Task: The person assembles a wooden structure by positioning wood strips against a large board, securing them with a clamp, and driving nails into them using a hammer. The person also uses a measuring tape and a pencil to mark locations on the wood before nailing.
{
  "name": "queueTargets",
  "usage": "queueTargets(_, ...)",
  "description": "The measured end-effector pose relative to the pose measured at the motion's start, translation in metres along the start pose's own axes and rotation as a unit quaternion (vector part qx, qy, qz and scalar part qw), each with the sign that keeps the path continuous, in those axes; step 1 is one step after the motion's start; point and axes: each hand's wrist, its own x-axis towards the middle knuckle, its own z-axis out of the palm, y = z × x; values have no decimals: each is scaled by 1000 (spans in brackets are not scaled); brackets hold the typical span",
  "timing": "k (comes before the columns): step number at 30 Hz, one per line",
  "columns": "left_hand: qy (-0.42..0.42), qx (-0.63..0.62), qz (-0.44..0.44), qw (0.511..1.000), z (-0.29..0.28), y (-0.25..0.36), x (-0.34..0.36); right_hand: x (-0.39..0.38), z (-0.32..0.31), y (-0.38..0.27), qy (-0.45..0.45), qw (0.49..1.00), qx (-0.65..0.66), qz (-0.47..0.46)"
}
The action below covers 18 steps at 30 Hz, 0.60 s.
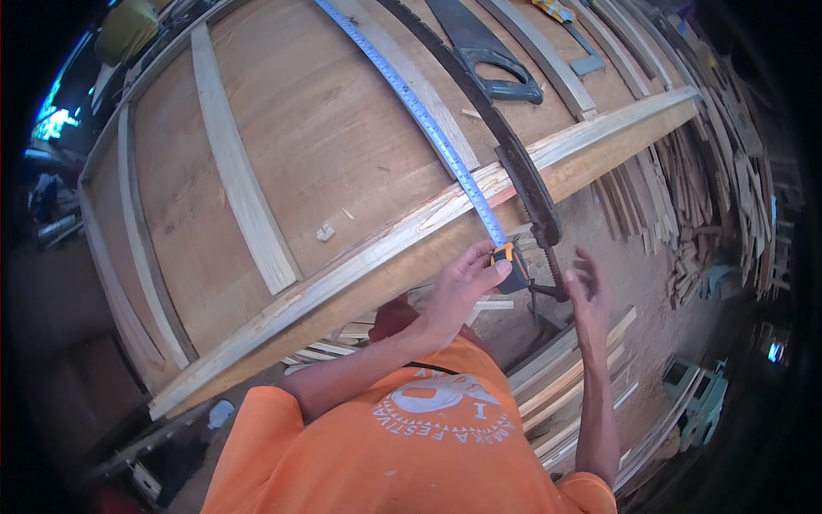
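A: Containers first. We see none that we can tell apart; the nearest thing to one is the large shallow wooden frame panel [325, 128] on the bench, its raised pale edge rail [411, 231] walling in a plywood face crossed by pale battens [240, 171]. Lying in it we note a handsaw [488, 56] with a dark green handle near the top, a small wood chip [324, 232] on the plywood, and the blue tape blade [428, 120] running diagonally across.

B: Surface and room. We record the panel lying tilted across the view, a long dark bar clamp [514, 163] laid over it with its jaw end at the edge rail and its screw hanging below. Under and to the right we see stacked wooden strips [565, 385] and more offcuts [685, 197] on a dusty floor; a green machine [698, 398] sits low on the right. The left rim is dark, with a bright patch.

A: Hands. Our left hand [467, 287] reaches up, fingers curled round the orange and black tape measure case [510, 265], held just below the edge rail, where the blade comes off the wood.

B: Our right hand [586, 295] is raised with fingers spread loosely, holding nothing, just beside the clamp screw; we cannot tell whether it touches. Both forearms rise from the orange shirt [411, 437].
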Motion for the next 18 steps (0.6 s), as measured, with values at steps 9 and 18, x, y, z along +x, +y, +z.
queueTargets(9, -27, -66, -34, 997, -4, 6, 10, -31, 62, -78, -71, 993, 15, -93)
queueTargets(18, -34, -57, -48, 997, -8, 23, 12, -35, 71, -84, -68, 996, 48, -40)
